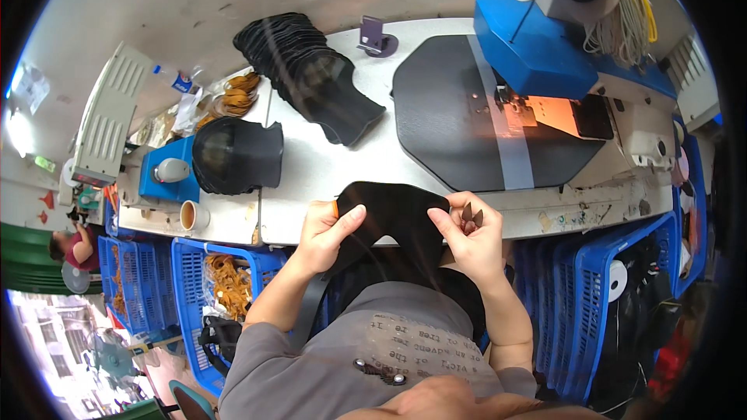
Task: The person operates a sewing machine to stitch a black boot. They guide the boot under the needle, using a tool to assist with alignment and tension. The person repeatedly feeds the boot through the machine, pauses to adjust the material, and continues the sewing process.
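Over the table's front edge I hold a black shoe upper piece (393,210), stretched between both hands, with its two ends hanging down. My left hand (323,233) pinches its left side between thumb and fingers; an orange band circles one finger. My right hand (471,237) pinches the right side. Small dark brown pointed tips (471,218) stick out among its fingers; I cannot tell what they belong to. Farther off, a long overlapping stack of black upper pieces (303,70) lies at a slant. A smaller stack of black pieces (237,155) sits to my left.
A blue sewing machine (533,47) stands at the right, its lamp lit, over a dark mat (443,109). A phone (593,118) lies beside it. A cup (194,216) is at the left edge. Blue baskets (183,288) (580,288) flank me below the table.
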`<state>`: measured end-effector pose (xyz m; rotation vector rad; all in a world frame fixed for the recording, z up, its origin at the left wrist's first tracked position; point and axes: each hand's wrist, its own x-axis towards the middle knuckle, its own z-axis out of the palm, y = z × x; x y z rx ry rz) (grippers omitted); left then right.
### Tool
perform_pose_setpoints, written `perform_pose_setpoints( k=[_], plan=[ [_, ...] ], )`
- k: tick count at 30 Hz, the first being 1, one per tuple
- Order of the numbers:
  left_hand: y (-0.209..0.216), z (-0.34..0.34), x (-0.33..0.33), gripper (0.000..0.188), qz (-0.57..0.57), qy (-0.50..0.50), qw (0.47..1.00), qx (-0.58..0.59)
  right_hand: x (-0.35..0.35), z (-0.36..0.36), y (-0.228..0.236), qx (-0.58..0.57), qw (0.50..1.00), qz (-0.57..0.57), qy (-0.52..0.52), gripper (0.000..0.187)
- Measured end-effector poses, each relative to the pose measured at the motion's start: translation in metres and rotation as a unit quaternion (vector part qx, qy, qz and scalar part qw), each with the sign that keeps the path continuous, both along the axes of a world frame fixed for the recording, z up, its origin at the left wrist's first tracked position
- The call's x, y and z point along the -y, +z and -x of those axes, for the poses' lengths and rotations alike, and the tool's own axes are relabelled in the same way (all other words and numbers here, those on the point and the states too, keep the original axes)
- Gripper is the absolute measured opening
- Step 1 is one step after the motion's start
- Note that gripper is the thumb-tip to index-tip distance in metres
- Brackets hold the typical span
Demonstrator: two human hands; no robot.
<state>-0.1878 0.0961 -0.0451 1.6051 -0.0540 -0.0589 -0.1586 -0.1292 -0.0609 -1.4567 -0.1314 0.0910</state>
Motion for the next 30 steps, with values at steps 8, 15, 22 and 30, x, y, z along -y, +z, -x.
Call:
perform_pose_setpoints(
  k=[8, 15, 22, 30],
  plan=[
    [0.005, -0.005, 0.010, 0.028, -0.007, -0.012, 0.998, -0.056, 0.012, 0.004, -0.001, 0.055, 0.992, 0.113, -0.014, 0.016],
    [0.018, -0.023, 0.029, 0.036, -0.242, -0.227, 0.943, -0.002, 0.009, 0.007, 0.017, 0.221, 0.954, 0.201, -0.030, 0.020],
    [0.024, -0.031, 0.053, 0.031, -0.447, -0.161, 0.866, 0.154, 0.009, 0.014, -0.022, -0.002, 0.998, -0.042, -0.037, 0.005],
    [-0.005, -0.029, 0.077, 0.017, -0.382, 0.007, 0.898, 0.219, -0.004, 0.009, -0.042, -0.065, 0.981, -0.151, -0.103, 0.008]
  ],
)
